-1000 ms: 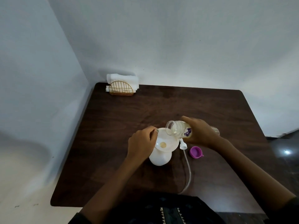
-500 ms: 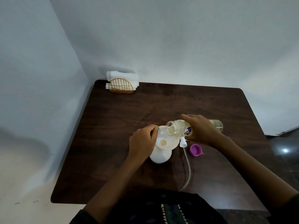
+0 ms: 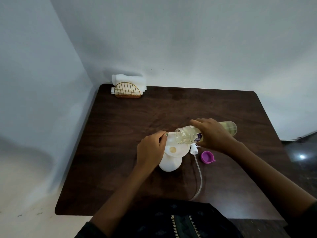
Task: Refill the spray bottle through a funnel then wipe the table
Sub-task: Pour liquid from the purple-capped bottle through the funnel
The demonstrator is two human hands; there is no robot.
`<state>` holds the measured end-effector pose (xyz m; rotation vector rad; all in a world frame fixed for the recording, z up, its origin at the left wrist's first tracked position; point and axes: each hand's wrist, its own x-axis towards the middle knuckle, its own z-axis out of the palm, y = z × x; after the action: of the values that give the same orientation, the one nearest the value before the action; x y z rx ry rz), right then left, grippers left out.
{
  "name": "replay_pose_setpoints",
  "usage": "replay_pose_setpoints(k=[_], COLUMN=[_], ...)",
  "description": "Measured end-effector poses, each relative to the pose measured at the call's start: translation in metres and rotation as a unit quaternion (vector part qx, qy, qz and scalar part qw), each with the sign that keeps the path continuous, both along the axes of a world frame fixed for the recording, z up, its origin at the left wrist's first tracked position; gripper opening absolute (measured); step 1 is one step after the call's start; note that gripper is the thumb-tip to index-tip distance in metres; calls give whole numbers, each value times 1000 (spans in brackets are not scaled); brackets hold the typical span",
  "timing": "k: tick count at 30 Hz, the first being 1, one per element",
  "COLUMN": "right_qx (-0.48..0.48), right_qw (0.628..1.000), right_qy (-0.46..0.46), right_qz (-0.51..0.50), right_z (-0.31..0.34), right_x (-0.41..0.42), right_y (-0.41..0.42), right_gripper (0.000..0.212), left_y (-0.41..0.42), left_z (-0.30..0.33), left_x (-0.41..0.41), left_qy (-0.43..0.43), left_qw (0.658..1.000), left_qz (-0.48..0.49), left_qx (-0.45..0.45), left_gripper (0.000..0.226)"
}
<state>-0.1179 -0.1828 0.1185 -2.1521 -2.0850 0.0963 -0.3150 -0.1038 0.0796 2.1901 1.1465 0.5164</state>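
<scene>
A white spray bottle [image 3: 169,164] stands on the dark wooden table [image 3: 171,110] with a white funnel [image 3: 176,148] seated in its neck. My left hand [image 3: 151,148] pinches the funnel's left rim. My right hand [image 3: 212,136] grips a clear refill bottle [image 3: 188,135] of pale yellow liquid, tipped nearly level with its open mouth over the funnel. A little yellow liquid shows at the funnel's hole. The spray head [image 3: 193,149] with its long tube [image 3: 199,179] lies on the table right of the funnel.
A purple cap [image 3: 206,157] lies right of the spray head. A gold wire holder with white napkins [image 3: 128,86] stands at the far left corner, against the wall. Walls close the left and far sides.
The refill bottle has tipped a little further, its base now showing more behind my right hand. My left hand has stayed on the funnel rim.
</scene>
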Motion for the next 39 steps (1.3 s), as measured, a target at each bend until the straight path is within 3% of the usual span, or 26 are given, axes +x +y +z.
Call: replay_pose_setpoints(k=[39], right_qx=[-18], right_qw=[1000], right_qy=[-13], right_qz=[1], right_z=[-1], right_x=[0], right_y=[0], right_gripper=[50], left_y=[0], left_z=[-2], left_x=[0], left_qy=[-8], left_qw=[1000], left_qz=[6], left_qx=[-4], left_gripper=[30])
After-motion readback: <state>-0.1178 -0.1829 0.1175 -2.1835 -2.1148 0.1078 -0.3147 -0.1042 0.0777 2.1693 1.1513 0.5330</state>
